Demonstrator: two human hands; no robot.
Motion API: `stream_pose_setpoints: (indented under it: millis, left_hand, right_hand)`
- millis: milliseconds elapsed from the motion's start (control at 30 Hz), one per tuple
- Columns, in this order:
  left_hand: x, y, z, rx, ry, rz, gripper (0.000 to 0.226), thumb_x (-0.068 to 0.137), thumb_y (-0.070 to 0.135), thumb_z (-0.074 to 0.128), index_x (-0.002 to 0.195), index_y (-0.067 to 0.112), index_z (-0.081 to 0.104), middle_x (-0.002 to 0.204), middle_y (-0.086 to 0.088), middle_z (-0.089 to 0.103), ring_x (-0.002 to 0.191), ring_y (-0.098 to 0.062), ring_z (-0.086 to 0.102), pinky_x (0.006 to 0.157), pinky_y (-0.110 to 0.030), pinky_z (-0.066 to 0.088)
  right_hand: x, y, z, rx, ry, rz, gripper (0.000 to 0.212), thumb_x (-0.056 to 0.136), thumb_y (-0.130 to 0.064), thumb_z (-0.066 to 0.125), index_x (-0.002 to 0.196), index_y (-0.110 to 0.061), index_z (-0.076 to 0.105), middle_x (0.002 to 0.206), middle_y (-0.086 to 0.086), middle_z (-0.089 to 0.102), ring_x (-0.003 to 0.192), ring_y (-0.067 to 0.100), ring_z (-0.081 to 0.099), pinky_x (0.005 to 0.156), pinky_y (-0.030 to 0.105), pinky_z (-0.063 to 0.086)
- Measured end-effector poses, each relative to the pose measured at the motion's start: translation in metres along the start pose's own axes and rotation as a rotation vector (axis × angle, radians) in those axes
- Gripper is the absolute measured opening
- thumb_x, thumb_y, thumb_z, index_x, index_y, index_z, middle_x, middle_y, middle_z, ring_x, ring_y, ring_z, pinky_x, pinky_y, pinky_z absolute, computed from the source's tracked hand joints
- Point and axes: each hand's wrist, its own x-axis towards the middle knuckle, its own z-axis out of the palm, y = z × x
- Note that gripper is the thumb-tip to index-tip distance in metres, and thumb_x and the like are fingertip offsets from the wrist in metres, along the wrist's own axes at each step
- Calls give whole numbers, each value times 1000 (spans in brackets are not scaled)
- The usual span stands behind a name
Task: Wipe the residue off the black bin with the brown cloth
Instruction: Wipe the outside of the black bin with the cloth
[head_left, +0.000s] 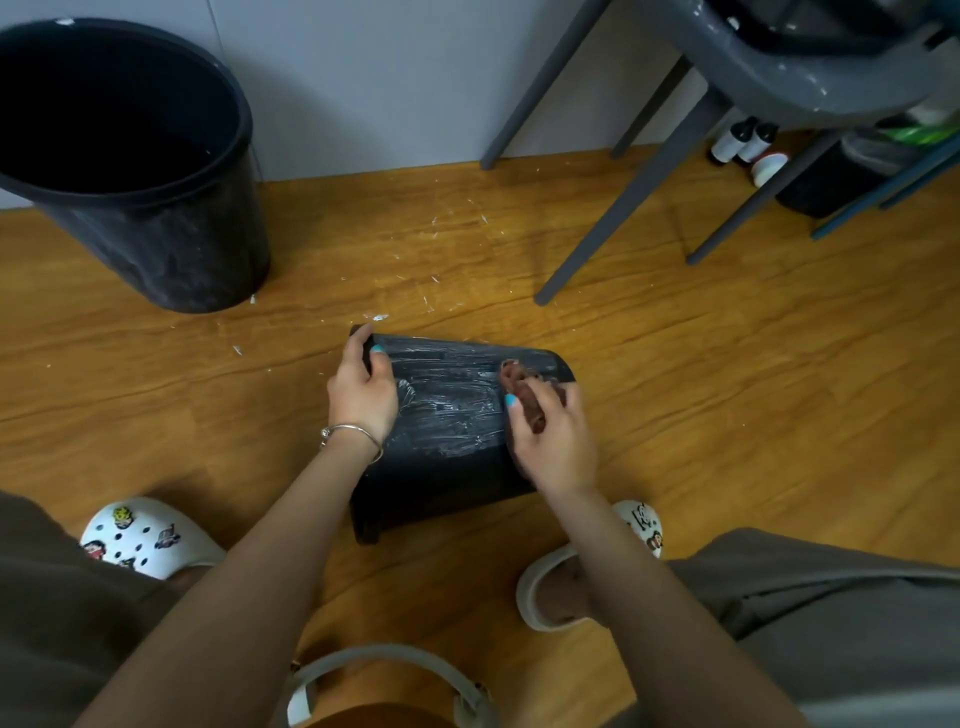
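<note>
Head view: two hands work on a black bin (457, 467) lying on its side on the floor (727, 395).

A big bucket (130, 166) stands far left by the wall. The left hand (363, 389) grips the bin's far left edge. White smears cover the bin's top. The right hand (550, 436) squeezes the brown cloth (524, 389) against the bin. Chair legs (623, 208) stand at the right.

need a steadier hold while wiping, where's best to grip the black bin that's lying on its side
Grip the black bin at its far left rim, where the left hand holds it, coming from the left. It lies on its side, so the rim edge gives fingers a lip to curl over.
</note>
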Motion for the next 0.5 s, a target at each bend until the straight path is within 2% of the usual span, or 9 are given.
stream_pose_setpoints:
  millis: [33,100,167,200,267,333,400,467,500]
  left_hand:
    - [0,-1,1,0,-3,0,39,100,23,38,138,27,44,72,1,54,54,-14,46,58,-26,41]
    - [2,-3,2,-13,1,3,39,100,24,39,137,28,45,75,-1,56,58,-16,48,62,-29,42]
    - [1,-3,3,-46,20,-2,38,99,24,40,136,28,47,74,0,55,61,-17,49,63,-32,46]
    - [0,-2,3,-62,34,-2,37,99,23,41,135,27,48,74,1,54,60,-16,48,64,-32,47]
    - [0,-1,3,-94,81,-7,35,99,20,41,133,22,48,73,6,52,57,-11,47,61,-22,49]
    - [0,-1,2,-100,122,-13,35,100,17,38,134,20,46,73,8,49,57,-6,46,48,-6,39]
    - [0,-1,1,-83,114,-22,38,100,18,37,137,21,44,74,7,50,56,-8,46,46,-9,37]
    - [0,-1,1,-56,89,-32,39,101,20,36,139,23,42,77,5,53,56,-10,47,47,-15,37]
    - [-1,-1,1,-48,80,-36,39,100,21,36,139,24,41,81,2,55,57,-10,47,48,-16,37]
  right_hand:
    - [7,14,-4,-35,-37,8,35,92,-38,60,122,-21,64,112,8,52,90,23,58,70,29,48]
    - [21,33,-11,-35,-31,194,36,94,-40,56,124,-20,61,116,10,50,98,29,58,74,31,45]
    - [25,24,-8,-23,28,412,36,94,-39,54,123,-20,59,120,11,46,100,32,57,75,30,41]
    - [21,4,-2,-46,55,425,34,94,-39,53,121,-20,58,119,11,45,99,30,56,74,30,42]
    - [3,-39,13,-44,70,244,30,92,-40,55,115,-22,57,115,7,45,95,23,54,70,29,45]
    - [-13,-61,18,19,-10,-35,29,90,-40,57,113,-21,58,112,6,46,91,17,51,67,26,46]
    - [-7,-48,11,29,-110,-192,29,91,-38,57,114,-21,58,111,6,49,86,17,53,64,24,44]
    - [6,-17,5,-30,-115,-134,27,93,-39,54,115,-23,58,111,5,50,85,20,57,63,25,43]
    - [10,-5,3,-14,-74,3,27,94,-39,54,116,-24,58,112,5,50,88,22,58,63,25,42]
